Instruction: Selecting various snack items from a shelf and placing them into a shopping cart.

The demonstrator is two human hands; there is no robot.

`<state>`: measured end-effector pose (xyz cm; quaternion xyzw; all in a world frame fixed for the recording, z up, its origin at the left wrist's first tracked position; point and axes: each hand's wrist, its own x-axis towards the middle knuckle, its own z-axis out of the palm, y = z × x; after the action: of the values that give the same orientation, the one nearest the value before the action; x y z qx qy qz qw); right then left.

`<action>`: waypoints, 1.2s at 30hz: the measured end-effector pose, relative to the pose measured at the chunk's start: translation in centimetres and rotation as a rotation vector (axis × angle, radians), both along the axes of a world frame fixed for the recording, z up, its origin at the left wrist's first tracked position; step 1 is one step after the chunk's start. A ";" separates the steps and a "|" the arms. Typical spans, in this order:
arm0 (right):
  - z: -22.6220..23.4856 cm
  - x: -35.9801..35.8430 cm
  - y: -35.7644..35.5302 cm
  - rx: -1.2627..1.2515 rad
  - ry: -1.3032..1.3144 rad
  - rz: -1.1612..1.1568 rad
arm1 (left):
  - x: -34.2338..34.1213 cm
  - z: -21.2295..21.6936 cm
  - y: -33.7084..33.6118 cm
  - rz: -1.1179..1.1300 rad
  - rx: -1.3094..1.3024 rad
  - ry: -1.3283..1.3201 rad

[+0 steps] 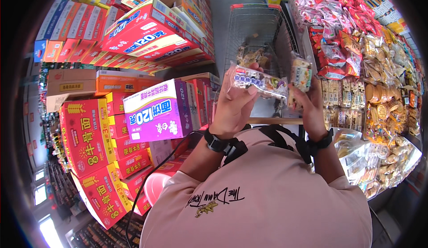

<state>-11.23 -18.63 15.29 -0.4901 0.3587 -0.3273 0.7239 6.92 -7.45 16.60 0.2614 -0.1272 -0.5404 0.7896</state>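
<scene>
Here the left hand (232,103) grips a clear snack packet (257,81), fingers closed around its end, just in front of the shopping cart (254,29). The right hand (310,107) clasps a smaller snack bag (301,74), beside the cart's right wall, near the snack shelf (356,69).

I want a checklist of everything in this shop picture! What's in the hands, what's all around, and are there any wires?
Surface: no table seen; a wooden cart handle runs below the hands.
Job's things: clear snack packet in the left hand; smaller snack packet in the right hand.
Clutter: shopping cart already holds a few packets.
Grippers: both hands closed on their packets, raised over the cart; black wrist straps on both.
Cables: a black cable hangs from the left wrist.
Surroundings: stacked red and purple cartons on the left; snack display on the right.
</scene>
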 end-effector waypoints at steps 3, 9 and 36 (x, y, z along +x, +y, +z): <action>0.4 1.6 1.1 -0.077 -0.030 0.043 | -0.1 0.3 0.7 0.017 -0.068 -0.006; 2.4 3.3 2.7 -0.154 -0.059 0.102 | 2.9 0.9 2.4 -0.028 -0.074 -0.132; 1.7 18.4 7.5 -0.154 -0.172 -0.326 | 16.8 0.1 8.5 -0.009 -0.033 -0.114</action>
<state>7.14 -11.08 17.01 -0.4496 0.3440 -0.5074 0.6497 23.69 1.07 16.73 0.2783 -0.1818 -0.5261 0.7828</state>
